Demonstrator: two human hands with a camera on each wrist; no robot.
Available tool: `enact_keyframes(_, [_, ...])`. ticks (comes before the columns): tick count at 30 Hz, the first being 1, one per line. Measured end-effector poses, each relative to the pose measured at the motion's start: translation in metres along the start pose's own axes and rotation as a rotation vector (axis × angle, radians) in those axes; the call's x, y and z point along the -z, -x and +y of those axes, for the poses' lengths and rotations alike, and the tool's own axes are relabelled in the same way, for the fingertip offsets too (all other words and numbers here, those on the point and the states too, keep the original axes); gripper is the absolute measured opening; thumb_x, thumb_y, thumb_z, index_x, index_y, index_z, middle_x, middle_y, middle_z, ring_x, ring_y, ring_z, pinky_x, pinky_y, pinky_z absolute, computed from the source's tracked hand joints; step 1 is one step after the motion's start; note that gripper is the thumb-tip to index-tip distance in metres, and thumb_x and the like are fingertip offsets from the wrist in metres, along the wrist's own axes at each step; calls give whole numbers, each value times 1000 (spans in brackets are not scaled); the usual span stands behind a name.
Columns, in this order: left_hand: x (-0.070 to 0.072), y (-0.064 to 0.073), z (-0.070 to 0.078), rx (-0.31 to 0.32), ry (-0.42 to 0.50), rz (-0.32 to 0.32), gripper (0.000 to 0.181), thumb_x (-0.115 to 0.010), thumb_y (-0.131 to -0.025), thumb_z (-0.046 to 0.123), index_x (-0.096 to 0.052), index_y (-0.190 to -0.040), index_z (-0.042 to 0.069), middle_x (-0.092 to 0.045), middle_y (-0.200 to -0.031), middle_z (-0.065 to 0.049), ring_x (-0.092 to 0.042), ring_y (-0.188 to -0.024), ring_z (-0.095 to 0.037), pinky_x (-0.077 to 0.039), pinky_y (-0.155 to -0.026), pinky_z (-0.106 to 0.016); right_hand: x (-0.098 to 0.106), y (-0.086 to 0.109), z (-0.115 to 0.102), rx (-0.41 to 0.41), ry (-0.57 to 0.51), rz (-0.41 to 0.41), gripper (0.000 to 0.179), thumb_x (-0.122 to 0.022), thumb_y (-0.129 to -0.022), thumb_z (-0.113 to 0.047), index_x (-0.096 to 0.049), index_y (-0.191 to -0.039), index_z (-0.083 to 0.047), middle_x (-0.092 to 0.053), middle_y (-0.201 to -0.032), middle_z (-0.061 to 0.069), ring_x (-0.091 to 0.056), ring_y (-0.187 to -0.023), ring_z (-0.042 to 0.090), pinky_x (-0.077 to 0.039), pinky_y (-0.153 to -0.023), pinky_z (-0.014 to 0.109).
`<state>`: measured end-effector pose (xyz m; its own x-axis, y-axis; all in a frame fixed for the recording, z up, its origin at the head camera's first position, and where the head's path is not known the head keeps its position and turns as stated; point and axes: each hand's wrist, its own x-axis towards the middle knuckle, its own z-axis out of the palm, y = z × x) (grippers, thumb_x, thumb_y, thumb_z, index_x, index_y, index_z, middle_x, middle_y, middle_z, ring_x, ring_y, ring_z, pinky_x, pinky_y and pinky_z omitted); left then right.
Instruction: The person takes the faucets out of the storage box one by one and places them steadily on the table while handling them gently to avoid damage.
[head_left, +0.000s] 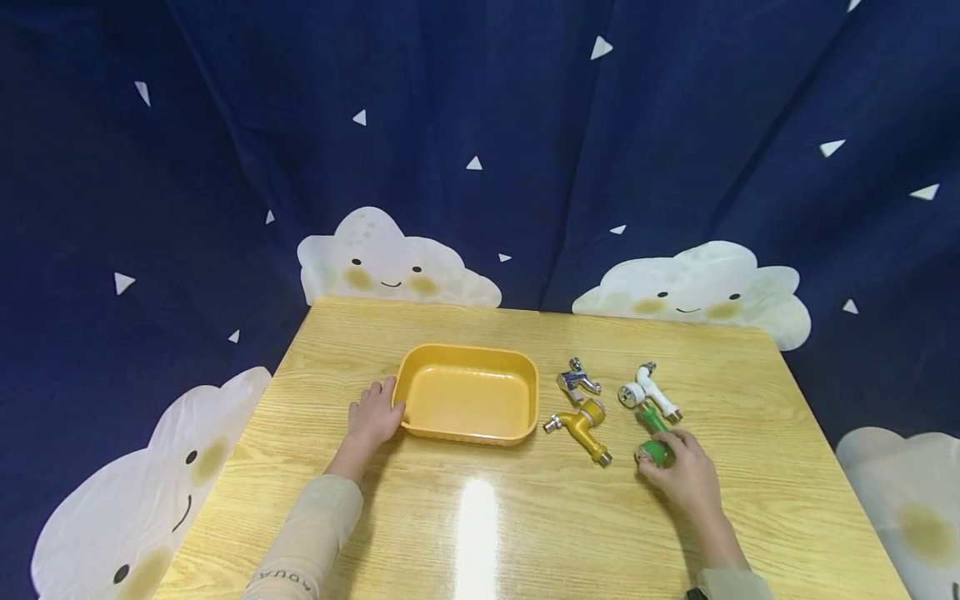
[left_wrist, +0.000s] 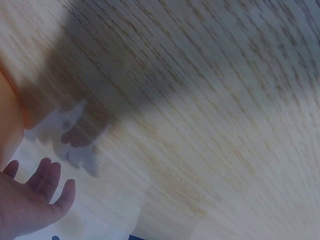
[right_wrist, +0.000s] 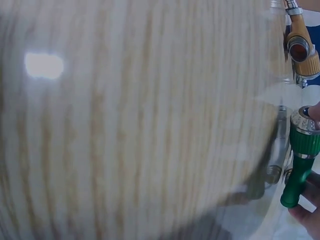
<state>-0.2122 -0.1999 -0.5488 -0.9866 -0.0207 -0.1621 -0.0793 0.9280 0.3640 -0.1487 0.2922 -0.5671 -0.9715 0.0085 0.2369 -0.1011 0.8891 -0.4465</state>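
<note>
My right hand (head_left: 688, 477) grips a green faucet (head_left: 656, 453) by its handle end, at the right of the table in the head view. In the right wrist view, the fingers hold the green faucet (right_wrist: 302, 165) with its silver cap toward the thumb. My left hand (head_left: 372, 414) rests against the left rim of a yellow plastic basin (head_left: 465, 400), fingers relaxed. The left wrist view shows the left hand (left_wrist: 35, 200) with its fingers spread, near the basin's side (left_wrist: 9, 117). Nothing lies inside the basin.
Between basin and right hand lie a yellow faucet (head_left: 581, 429) and a small chrome faucet (head_left: 576, 382). A white faucet (head_left: 651, 390) lies just beyond the green one. All stand on a wooden table (head_left: 570, 533), with a dark blue curtain (head_left: 420, 75) behind.
</note>
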Motion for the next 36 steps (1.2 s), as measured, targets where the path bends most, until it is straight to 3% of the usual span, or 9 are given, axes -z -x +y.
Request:
enact_keyframes(7, [2,1,1,-11,2,-2,53,-38,-93,32,-28,-140,10,-37,-135,-23,-36,-120,-42,-29,-91,-64,-3,2,1,-24,9,-16,47,-75,-66,-24,-61,-106,-4,-49,-113,26,-56,-82,38,-46,-59,47])
enact_keyframes(19, [4,3,3,-5,3,-12,53,-37,-93,32,-28,-140,10,-36,-136,-23,-34,-122,-42,-28,-92,-64,3,2,-2,-126,13,-133,50,-68,-74,-31,-57,-115,-3,-45,-118,31,-55,-88,43,-46,-63,49])
enact_keyframes(28, [3,2,2,-8,-6,-6,53,-38,-93,32,-28,-141,10,-36,-136,-24,-35,-121,-43,-28,-92,-64,8,-1,-8,-175,30,-200,51,-65,-76,-34,-56,-116,-4,-45,-119,32,-54,-87,39,-44,-57,40])
enact_keyframes(36, [3,2,1,-4,-6,-13,53,-38,-93,32,-27,-141,10,-35,-136,-24,-34,-122,-43,-27,-93,-64,8,-2,-9,-164,34,-206,53,-64,-78,-34,-54,-118,-2,-46,-117,33,-54,-91,43,-46,-69,54])
